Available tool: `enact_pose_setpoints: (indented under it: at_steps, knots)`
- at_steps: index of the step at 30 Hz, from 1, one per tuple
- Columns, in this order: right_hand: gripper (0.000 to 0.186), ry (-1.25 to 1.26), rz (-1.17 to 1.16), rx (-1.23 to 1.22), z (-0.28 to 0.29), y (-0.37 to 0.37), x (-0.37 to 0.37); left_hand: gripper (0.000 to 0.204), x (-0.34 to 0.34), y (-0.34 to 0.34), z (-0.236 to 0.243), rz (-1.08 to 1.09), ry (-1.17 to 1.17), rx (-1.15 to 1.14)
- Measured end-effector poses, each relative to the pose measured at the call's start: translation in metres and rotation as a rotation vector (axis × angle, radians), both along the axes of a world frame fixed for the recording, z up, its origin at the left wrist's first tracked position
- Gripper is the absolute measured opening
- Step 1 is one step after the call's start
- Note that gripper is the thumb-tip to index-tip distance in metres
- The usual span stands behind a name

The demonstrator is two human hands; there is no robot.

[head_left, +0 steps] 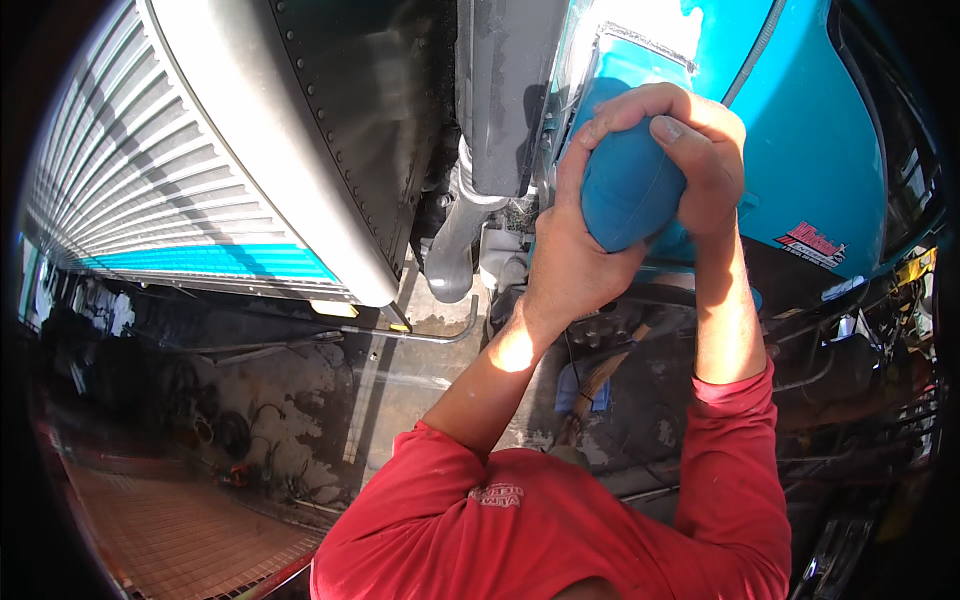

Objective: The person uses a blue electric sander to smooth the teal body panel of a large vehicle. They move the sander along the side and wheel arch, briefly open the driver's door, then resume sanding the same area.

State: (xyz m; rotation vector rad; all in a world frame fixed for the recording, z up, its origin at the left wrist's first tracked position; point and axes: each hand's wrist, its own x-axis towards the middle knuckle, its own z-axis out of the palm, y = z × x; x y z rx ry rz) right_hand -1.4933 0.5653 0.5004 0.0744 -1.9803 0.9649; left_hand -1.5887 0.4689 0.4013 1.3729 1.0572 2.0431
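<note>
Both my hands are wrapped round a smooth blue oval thing (pixel 632 188) with a thin seam and a pointed lower end. What kind of thing it is, I cannot make out. My left hand (pixel 582 255) grips its left and lower side. On the upper right, my right hand (pixel 712 170) curls round it, thumb bent over its face. Behind the hands is a turquoise vehicle panel (pixel 815 130), with a bright whitish patch (pixel 650 30) at its upper part. Whether the blue thing touches the panel is hidden.
To the left stands a silver ribbed body (pixel 150 150) with a riveted dark end face (pixel 350 100). A grey upright duct (pixel 510 90) and a bent grey pipe (pixel 450 250) fill the gap. Below lie a metal bar (pixel 420 336), a blue cloth (pixel 570 388) and a stained floor (pixel 290 395).
</note>
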Motion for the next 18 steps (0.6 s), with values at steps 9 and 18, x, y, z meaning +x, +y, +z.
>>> enact_pose_setpoints:
  at_steps: [9,18]
  knots:
    - [0.021,-0.038,-0.086,0.121,-0.030,0.000,-0.013,0.094,-0.006,0.003,-0.037,0.174,0.077,0.046]
    - [0.017,-0.017,-0.092,0.183,-0.073,-0.001,-0.022,0.095,-0.012,-0.008,-0.081,0.186,0.095,-0.124]
